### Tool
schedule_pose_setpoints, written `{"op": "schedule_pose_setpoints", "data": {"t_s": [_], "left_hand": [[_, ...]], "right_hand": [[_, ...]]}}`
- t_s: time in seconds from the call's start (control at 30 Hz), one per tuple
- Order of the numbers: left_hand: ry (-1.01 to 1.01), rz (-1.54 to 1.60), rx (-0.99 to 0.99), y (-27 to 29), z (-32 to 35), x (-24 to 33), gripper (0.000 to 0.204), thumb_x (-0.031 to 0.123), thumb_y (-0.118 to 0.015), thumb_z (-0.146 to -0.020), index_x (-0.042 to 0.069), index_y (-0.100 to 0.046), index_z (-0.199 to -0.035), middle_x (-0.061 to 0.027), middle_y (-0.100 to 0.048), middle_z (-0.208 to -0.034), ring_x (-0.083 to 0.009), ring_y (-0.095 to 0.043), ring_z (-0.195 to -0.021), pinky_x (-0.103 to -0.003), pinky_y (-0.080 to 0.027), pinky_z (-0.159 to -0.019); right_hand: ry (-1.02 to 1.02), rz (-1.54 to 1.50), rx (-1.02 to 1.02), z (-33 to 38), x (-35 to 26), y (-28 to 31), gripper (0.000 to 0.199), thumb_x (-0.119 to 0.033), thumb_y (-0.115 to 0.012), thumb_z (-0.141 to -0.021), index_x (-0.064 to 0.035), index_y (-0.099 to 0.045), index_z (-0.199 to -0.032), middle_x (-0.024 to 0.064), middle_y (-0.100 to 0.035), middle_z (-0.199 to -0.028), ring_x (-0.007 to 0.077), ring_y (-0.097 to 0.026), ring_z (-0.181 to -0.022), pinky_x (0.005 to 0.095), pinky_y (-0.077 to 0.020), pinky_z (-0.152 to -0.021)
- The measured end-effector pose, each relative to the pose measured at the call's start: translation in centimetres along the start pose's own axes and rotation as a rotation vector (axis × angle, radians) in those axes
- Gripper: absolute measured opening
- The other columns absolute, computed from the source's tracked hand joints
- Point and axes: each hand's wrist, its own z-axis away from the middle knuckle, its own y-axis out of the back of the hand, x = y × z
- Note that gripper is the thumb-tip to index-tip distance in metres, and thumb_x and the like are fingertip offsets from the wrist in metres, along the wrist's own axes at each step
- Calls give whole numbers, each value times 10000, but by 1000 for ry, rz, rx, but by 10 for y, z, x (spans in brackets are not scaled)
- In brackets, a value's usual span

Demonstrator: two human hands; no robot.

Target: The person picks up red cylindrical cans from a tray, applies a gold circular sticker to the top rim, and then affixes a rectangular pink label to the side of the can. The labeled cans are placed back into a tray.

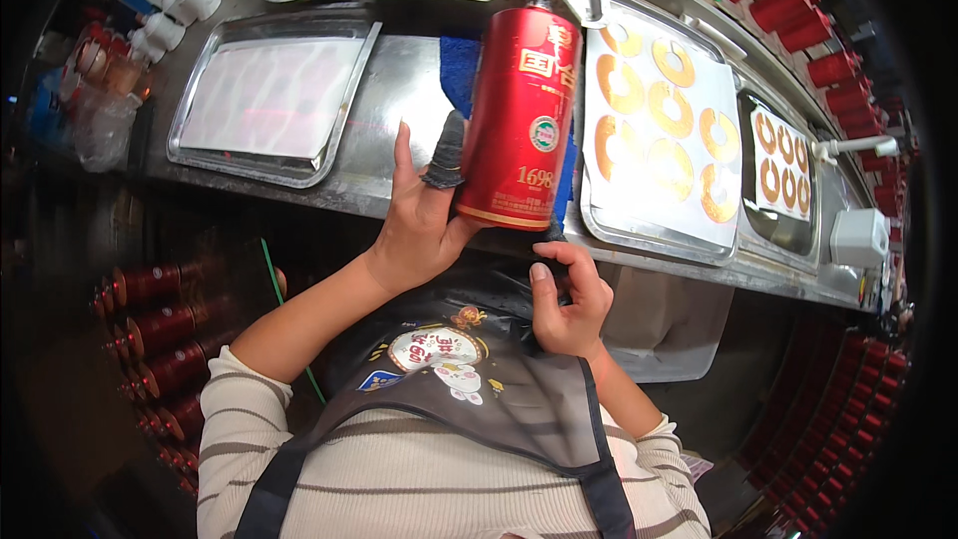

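Note:
My left hand (419,215) holds a tall red bottle (521,115) with gold markings near its bottom end, tilted over the front edge of the steel bench (399,90). A dark finger cot covers one finger pressed against the bottle's side. My right hand (569,299) sits just below the bottle's base with its fingers curled on a small dark object. A blue cloth (459,65) lies on the bench behind the bottle.
A steel tray (274,95) lined with a white sheet lies at left. Right of the bottle, a tray (664,130) carries several gold ring-shaped labels, with another tray (783,170) further right. Red bottles (798,15) line the far right and racks below (150,329).

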Motion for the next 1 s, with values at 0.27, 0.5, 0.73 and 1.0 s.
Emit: {"op": "schedule_pose_setpoints", "data": {"t_s": [0.27,0.5,0.73,1.0], "left_hand": [[27,-38,-146,20,-12,1,784,577,-636,-904,9,-482,-1423,-196,-525,-1437,-465,-282,-1465,-705,-43,-1149],[418,702,352,35,-122,-4,330,254,-606,-1001,-25,-672,-839,-91,-720,-756,-77,-634,-738,-291,-507,-695],[506,361,-176,-26,-199,-69,584,491,-514,-931,-38,-632,-1149,-273,-653,-1196,-447,-623,-1124,-446,-500,-970],[547,532,6,22,-136,-53,545,425,-681,-852,-58,-652,-1102,-268,-679,-1098,-366,-666,-1034,-409,-528,-877]], "right_hand": [[277,163,-22,-16,-22,15,233,4,-715,-769,-21,-706,-1001,105,-679,-760,229,-585,-510,320,-445,-500],[421,35,11,-26,-34,27,261,-23,-749,-758,-25,-712,-1017,33,-606,-677,123,-454,-479,272,-357,-471],[215,195,-243,-65,2,7,1026,-59,-844,-731,-24,-261,-1575,179,-467,-1441,266,-495,-1321,344,-564,-895],[136,-75,-338,-32,-13,18,1009,106,-789,-697,-29,-299,-1569,157,-508,-1419,244,-657,-1070,321,-583,-820]]}}
